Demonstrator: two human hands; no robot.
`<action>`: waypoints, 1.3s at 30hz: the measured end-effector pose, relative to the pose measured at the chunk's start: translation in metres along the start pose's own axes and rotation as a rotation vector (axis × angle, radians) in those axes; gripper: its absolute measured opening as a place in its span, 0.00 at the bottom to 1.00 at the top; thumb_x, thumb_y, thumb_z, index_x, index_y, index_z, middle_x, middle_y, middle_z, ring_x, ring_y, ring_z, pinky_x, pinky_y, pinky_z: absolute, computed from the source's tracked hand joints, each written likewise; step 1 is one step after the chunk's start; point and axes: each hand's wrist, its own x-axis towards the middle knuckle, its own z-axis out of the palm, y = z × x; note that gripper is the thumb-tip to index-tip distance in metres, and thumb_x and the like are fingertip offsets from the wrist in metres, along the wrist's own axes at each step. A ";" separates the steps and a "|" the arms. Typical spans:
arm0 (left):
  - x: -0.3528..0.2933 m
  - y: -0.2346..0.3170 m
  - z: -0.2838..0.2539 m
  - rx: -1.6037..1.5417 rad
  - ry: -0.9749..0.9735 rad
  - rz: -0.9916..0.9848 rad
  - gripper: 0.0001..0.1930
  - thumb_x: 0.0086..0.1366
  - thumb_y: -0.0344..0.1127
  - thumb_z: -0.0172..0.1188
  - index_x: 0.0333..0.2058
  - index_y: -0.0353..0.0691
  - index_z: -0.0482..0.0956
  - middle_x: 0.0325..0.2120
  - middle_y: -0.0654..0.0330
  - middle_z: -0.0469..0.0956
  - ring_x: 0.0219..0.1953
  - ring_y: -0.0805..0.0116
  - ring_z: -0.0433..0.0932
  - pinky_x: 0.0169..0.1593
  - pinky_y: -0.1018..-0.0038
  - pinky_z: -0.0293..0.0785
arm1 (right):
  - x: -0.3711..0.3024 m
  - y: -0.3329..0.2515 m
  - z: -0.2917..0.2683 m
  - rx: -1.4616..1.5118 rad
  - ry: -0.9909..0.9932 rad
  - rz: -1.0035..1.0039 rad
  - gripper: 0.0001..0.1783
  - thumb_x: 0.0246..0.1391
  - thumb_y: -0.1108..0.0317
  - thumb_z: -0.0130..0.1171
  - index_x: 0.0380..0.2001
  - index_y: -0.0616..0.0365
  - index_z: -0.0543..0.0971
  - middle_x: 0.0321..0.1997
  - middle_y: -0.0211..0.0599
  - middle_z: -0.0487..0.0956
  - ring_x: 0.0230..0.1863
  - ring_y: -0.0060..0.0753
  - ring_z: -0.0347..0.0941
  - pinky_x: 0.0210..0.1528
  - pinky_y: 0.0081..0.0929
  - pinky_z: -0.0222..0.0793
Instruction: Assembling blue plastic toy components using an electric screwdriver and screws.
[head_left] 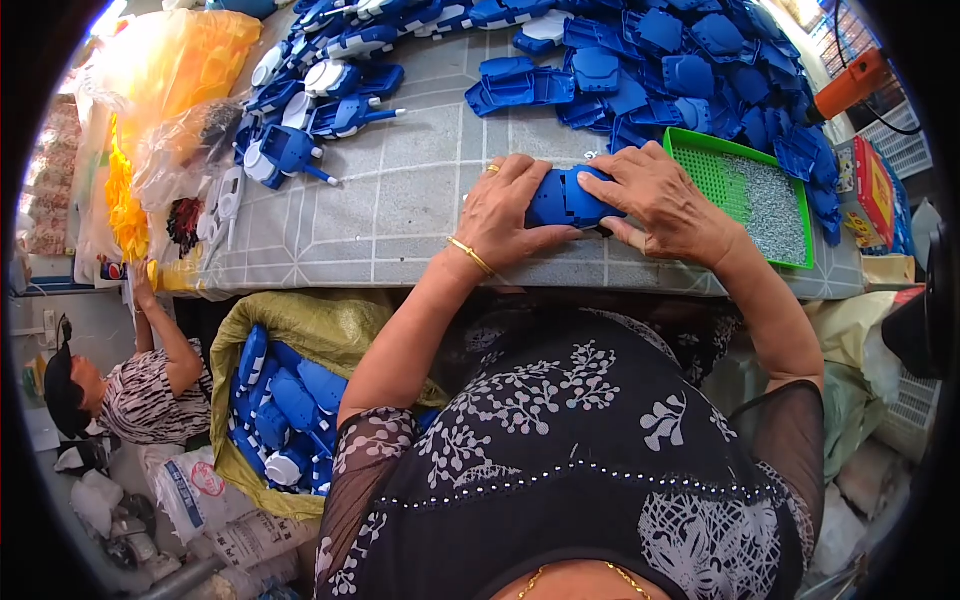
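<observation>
A blue plastic toy shell lies at the table's near edge, gripped from both sides. On its left end my left hand is closed, fingers over the top and thumb along the near side. My right hand holds the other end, its fingertips pressing on the upper face. A dark gap runs across the shell between the hands; its underside is hidden. Just right of my right hand sits a green tray with many small silvery screws in it.
Blue shell pieces are heaped at the back right, near an orange power tool. Blue-and-white toy parts lie at the back left. A sack of blue parts stands below the table. Another person works at far left beside yellow pieces.
</observation>
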 end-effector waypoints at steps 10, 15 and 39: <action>0.000 -0.004 0.001 -0.053 0.050 0.055 0.38 0.46 0.53 0.79 0.51 0.34 0.78 0.45 0.49 0.77 0.47 0.44 0.77 0.52 0.56 0.75 | 0.007 -0.001 -0.010 -0.022 -0.059 -0.058 0.31 0.49 0.67 0.70 0.59 0.57 0.75 0.55 0.45 0.78 0.53 0.44 0.73 0.56 0.39 0.64; -0.001 -0.005 0.002 -0.053 0.071 0.057 0.37 0.46 0.53 0.79 0.50 0.34 0.79 0.44 0.49 0.78 0.46 0.44 0.78 0.51 0.56 0.76 | 0.006 -0.003 -0.013 -0.027 -0.074 -0.039 0.29 0.51 0.69 0.69 0.58 0.57 0.76 0.56 0.45 0.78 0.55 0.44 0.74 0.58 0.40 0.64; -0.003 -0.007 0.002 -0.048 0.100 0.044 0.37 0.46 0.55 0.79 0.49 0.35 0.80 0.43 0.50 0.78 0.45 0.46 0.80 0.48 0.57 0.79 | 0.003 -0.001 -0.006 0.106 -0.014 0.037 0.30 0.49 0.68 0.72 0.59 0.51 0.80 0.61 0.40 0.79 0.59 0.43 0.74 0.61 0.39 0.63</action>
